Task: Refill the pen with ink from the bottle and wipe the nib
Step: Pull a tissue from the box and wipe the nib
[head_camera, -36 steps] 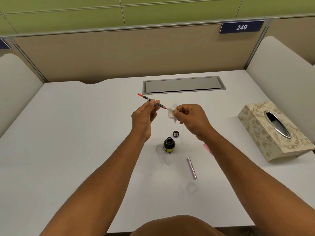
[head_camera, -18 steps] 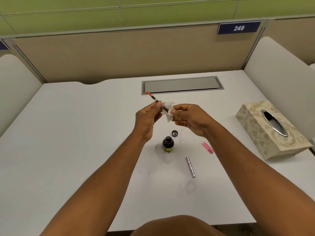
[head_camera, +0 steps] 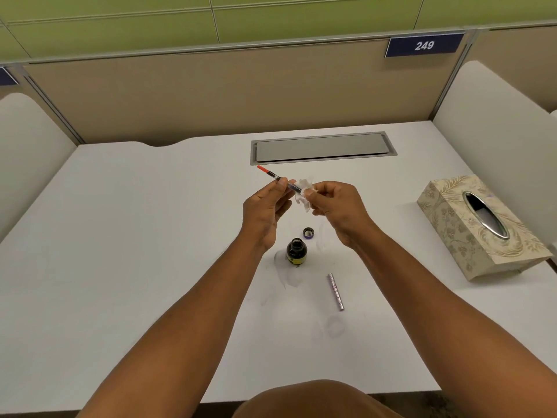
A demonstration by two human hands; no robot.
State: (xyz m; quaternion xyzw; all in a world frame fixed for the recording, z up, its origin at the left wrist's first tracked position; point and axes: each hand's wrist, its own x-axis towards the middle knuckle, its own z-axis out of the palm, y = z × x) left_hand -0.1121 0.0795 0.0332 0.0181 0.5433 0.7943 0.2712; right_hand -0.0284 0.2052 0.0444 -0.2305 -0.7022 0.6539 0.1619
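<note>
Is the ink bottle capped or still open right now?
Open. The ink bottle stands upright on the desk with its dark mouth bare, and its cap lies apart, just behind it to the right.

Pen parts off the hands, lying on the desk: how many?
1: the silver pen barrel lies near the ink bottle, on its near right side. More may hide under the right hand or forearm.

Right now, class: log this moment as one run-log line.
step: wiping nib | left hand: holds pen | right hand: pinches tissue round nib | ink bottle: uncapped, on desk
</note>
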